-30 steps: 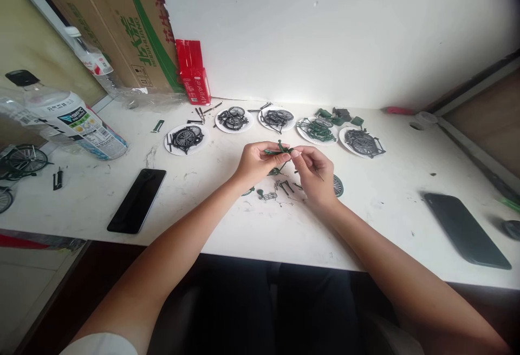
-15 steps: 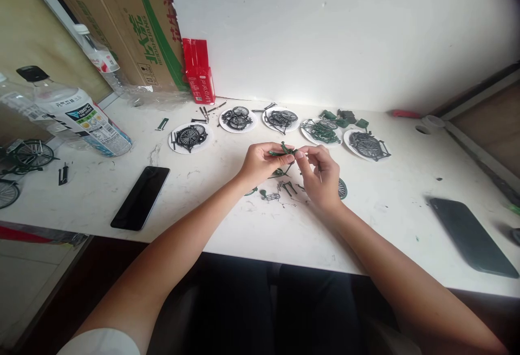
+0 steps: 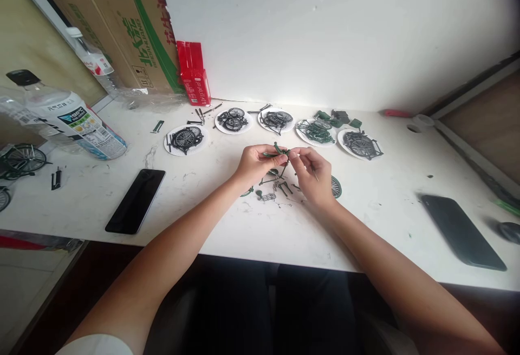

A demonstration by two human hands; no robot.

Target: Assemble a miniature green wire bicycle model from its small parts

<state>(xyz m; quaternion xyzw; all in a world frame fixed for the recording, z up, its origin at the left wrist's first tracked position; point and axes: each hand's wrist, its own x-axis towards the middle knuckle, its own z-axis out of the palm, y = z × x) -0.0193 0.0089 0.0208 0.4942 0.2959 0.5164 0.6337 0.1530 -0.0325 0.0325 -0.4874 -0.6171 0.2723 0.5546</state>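
Note:
My left hand (image 3: 257, 162) pinches a small dark green model bicycle part (image 3: 280, 150) over the middle of the table. My right hand (image 3: 316, 175) is closed at the right end of the same part, fingertips close to the left ones. The fingers hide much of its shape. Below, on the tabletop, lie a thin green bicycle frame piece (image 3: 268, 181), a silver and green rack-like piece (image 3: 267, 197) and small green strips (image 3: 285, 188). A spoked wheel (image 3: 336, 187) shows partly behind my right wrist.
Paper plates (image 3: 167, 148) of bicycle parts line the back, with green pieces (image 3: 340, 117) behind. A phone (image 3: 136, 201) and bottles (image 3: 77, 122) stand left; a red box (image 3: 194, 76) leans by the carton (image 3: 134, 35). A dark flat pad (image 3: 463, 231) lies right.
The whole scene has shifted slightly left as the view turned a little. Both hands keep hold of the green part, whose angle has changed slightly between the fingers.

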